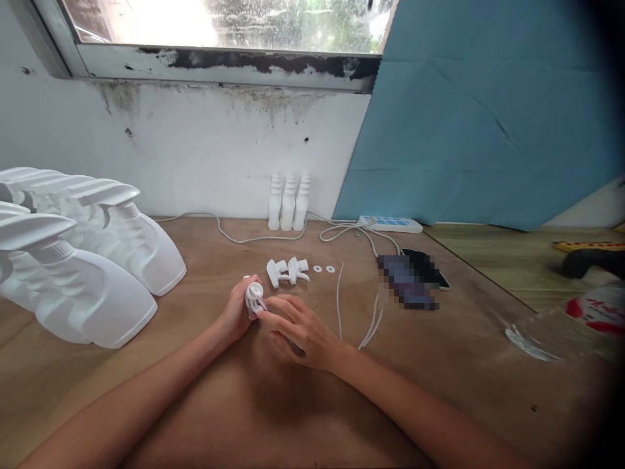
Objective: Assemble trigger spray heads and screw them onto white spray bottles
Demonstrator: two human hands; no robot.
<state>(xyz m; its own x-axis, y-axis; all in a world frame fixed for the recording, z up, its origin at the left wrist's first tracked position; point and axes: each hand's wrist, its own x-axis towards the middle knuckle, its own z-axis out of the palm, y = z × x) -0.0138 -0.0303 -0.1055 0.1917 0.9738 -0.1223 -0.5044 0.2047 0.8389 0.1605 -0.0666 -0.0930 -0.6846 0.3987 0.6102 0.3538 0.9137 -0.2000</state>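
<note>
My left hand (pixel 237 312) is closed round a white trigger spray head (pixel 254 294), its round collar opening facing up toward me. From the right, my right hand (pixel 303 332) has its fingertips on the same spray head, near its trigger side; the exact contact is partly hidden by the fingers. Just beyond lie two more white trigger spray heads, one on the left (pixel 276 273) and one on the right (pixel 297 270). Beside them are two small white washers (pixel 317 269). A thin white dip tube (pixel 338 299) lies to their right, with further tubes (pixel 374 326) closer to the phone.
Large white spray bottles (pixel 117 293) stand at the left. Three slim white bottles (pixel 289 205) line the wall. A power strip (pixel 390 225) with cables sits at the back, near a pixelated phone (pixel 407 283) and a black one (pixel 437 277). At right is a clear plastic bottle (pixel 547 332).
</note>
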